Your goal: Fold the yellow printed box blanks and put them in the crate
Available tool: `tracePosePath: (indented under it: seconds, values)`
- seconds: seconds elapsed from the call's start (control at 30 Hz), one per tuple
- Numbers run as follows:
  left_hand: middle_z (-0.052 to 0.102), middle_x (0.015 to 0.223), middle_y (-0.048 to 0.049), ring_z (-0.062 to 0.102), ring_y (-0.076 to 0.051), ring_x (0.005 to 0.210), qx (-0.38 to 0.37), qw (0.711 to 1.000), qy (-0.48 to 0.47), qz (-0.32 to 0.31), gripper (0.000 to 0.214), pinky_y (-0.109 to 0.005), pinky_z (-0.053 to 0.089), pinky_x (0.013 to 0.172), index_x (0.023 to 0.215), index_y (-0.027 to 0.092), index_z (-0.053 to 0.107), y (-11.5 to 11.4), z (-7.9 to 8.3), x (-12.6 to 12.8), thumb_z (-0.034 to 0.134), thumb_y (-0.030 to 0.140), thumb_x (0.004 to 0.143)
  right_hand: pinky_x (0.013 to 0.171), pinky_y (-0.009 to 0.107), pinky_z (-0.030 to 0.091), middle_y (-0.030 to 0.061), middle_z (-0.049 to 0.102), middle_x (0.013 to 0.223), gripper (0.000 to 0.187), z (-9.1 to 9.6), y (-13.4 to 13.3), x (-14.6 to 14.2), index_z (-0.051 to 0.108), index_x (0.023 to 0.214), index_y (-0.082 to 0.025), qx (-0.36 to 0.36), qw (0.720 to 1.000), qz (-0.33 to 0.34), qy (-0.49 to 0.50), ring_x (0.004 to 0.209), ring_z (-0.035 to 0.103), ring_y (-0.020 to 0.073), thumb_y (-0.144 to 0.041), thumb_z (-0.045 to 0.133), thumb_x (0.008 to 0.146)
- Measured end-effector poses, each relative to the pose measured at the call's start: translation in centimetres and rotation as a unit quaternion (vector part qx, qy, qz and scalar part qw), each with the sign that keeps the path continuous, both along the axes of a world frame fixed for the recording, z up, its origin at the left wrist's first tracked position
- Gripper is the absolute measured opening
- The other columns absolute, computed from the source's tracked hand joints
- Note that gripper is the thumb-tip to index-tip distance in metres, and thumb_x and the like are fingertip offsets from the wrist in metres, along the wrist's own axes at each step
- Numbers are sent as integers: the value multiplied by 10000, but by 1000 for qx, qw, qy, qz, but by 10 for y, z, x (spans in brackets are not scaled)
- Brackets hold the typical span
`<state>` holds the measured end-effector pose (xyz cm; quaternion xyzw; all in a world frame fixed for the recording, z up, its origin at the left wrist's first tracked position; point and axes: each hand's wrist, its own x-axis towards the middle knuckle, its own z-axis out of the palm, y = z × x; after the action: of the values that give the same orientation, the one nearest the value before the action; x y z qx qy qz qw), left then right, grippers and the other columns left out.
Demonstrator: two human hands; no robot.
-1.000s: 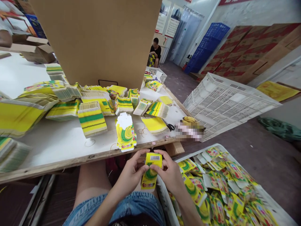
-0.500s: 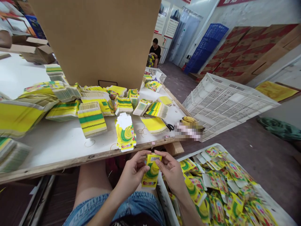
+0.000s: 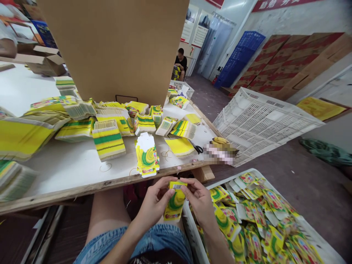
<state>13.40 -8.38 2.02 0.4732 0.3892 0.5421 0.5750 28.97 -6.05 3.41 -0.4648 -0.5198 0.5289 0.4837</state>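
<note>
Above my lap I hold a small yellow-and-green printed carton [image 3: 175, 203], upright, with a barcode near its top. My left hand [image 3: 157, 198] grips its left edge, thumb on the front face and fingers at the top. On the other side my right hand [image 3: 196, 198] pinches the upper right corner, thumb on the front and fingertips along the top edge. A stack of flat cartons [image 3: 147, 154] with white flaps lies at the table edge just beyond my hands. To my right stands a white crate [image 3: 254, 171] filled with similar cartons [image 3: 253, 220].
Bundles of flat cartons [image 3: 108, 141] cover the table [image 3: 82, 172]. Scissors [image 3: 198, 148], rubber bands and bananas [image 3: 220, 140] lie near its right end. A large cardboard sheet [image 3: 115, 51] rises behind. White crates [image 3: 264, 121] are stacked at right; a person [image 3: 180, 62] sits farther back.
The carton and both hands have shifted very slightly; my left thumb now sits higher, near the barcode. The grip of both hands stays on the carton. The view has tilted a little.
</note>
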Motion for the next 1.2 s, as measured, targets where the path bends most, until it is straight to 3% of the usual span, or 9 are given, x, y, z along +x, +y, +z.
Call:
tracePosePath:
  seconds: [0.17, 0.33, 0.47, 0.6, 0.7, 0.9, 0.97, 1.07, 1.2]
  values:
    - [722, 1144, -112, 680, -239, 1049, 69, 991, 106, 38, 253, -351, 539, 915, 1119, 183, 677, 0, -2, 0, 532, 235, 919, 753, 339, 529, 63, 731, 867, 148, 8, 0, 15, 752, 844, -221, 62, 993, -11, -98, 833, 672, 229, -360, 715, 806]
    - [529, 1443, -130, 376, -314, 1414, 181, 881, 377, 220, 400, -608, 198, 1173, 1281, 206, 601, 20, -17, -24, 541, 155, 889, 838, 419, 457, 92, 671, 871, 176, 16, 7, 61, 761, 801, -243, 160, 918, -111, -346, 881, 601, 278, -400, 683, 804]
    - [604, 1359, -154, 486, -344, 1333, 162, 841, 462, 229, 389, -666, 243, 1135, 1259, 173, 620, 36, -36, -44, 576, 160, 872, 737, 363, 462, 87, 671, 895, 235, 6, 7, 56, 756, 861, -225, 109, 934, -56, -335, 809, 591, 248, -437, 674, 803]
    - [737, 1150, -112, 679, -267, 1108, 203, 843, 426, 258, 263, -536, 464, 1051, 1038, 200, 732, 32, -39, -47, 496, 161, 926, 649, 309, 444, 68, 691, 819, 334, -4, 5, 12, 745, 882, -191, 30, 970, 14, -239, 682, 557, 194, -500, 626, 845]
    - [748, 1131, -81, 678, -234, 1114, 273, 841, 374, 281, 304, -502, 444, 1087, 1106, 222, 709, 19, -29, -38, 485, 122, 927, 602, 283, 438, 64, 707, 784, 433, -9, 8, -16, 739, 910, -174, -26, 993, 27, -114, 639, 549, 170, -574, 583, 859]
    - [752, 1114, -88, 650, -220, 1160, 390, 871, 279, 107, 331, -466, 442, 1099, 1144, 220, 691, 3, -17, -6, 512, 72, 907, 487, 231, 404, -17, 642, 640, 339, -19, 14, -17, 709, 867, -195, -55, 994, -81, 43, 515, 505, 122, -519, 721, 769]
    - [718, 1185, -102, 601, -240, 1225, 344, 903, 223, 130, 319, -472, 423, 1110, 1155, 224, 683, 2, -17, -1, 550, 96, 895, 545, 244, 464, -7, 673, 682, 301, -21, 12, -9, 709, 868, -201, -50, 994, -95, 36, 596, 582, 148, -486, 726, 774]
    - [621, 1341, -122, 531, -277, 1296, 178, 960, 95, 195, 393, -463, 401, 1117, 1276, 228, 606, 5, -18, 0, 622, 231, 883, 696, 296, 536, 26, 735, 821, 298, -26, 4, -5, 702, 954, -209, -68, 993, -78, 62, 757, 669, 190, -442, 745, 772]
    - [659, 1281, -157, 604, -321, 1196, -7, 994, -94, 47, 522, -456, 468, 1032, 1286, 165, 610, 8, -19, -3, 613, 478, 869, 723, 329, 553, 34, 748, 791, 328, -29, -3, -13, 682, 924, -203, -97, 989, -58, 98, 717, 692, 194, -421, 808, 712]
